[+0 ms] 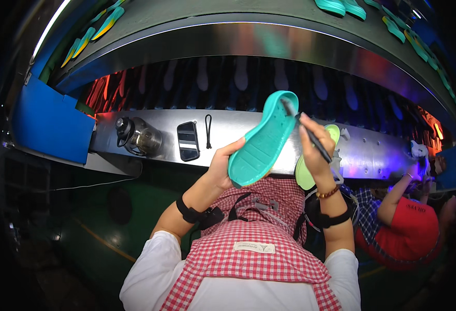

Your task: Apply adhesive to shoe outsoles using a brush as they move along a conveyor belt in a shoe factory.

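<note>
My left hand (221,167) grips a turquoise shoe sole (261,147) by its lower left edge, tilted with its hollow inner face up. Raised ribs and small holes show in that face. The fingers of my right hand (316,150) close around a brush (322,151) with a dark handle. Its bristle end meets the inside of the sole near the upper, rounded end. Beside and partly behind my right hand is a light green sole (304,175), overlapped by my wrist.
On the metal ledge (222,122) are a clear bottle (144,137) with a black lid, a phone (188,142) and a black strap loop (208,132). Beyond hang rows of soles (242,75); more turquoise soles (109,23) lie on the upper belt (202,10). A co-worker in red (409,230) is at right.
</note>
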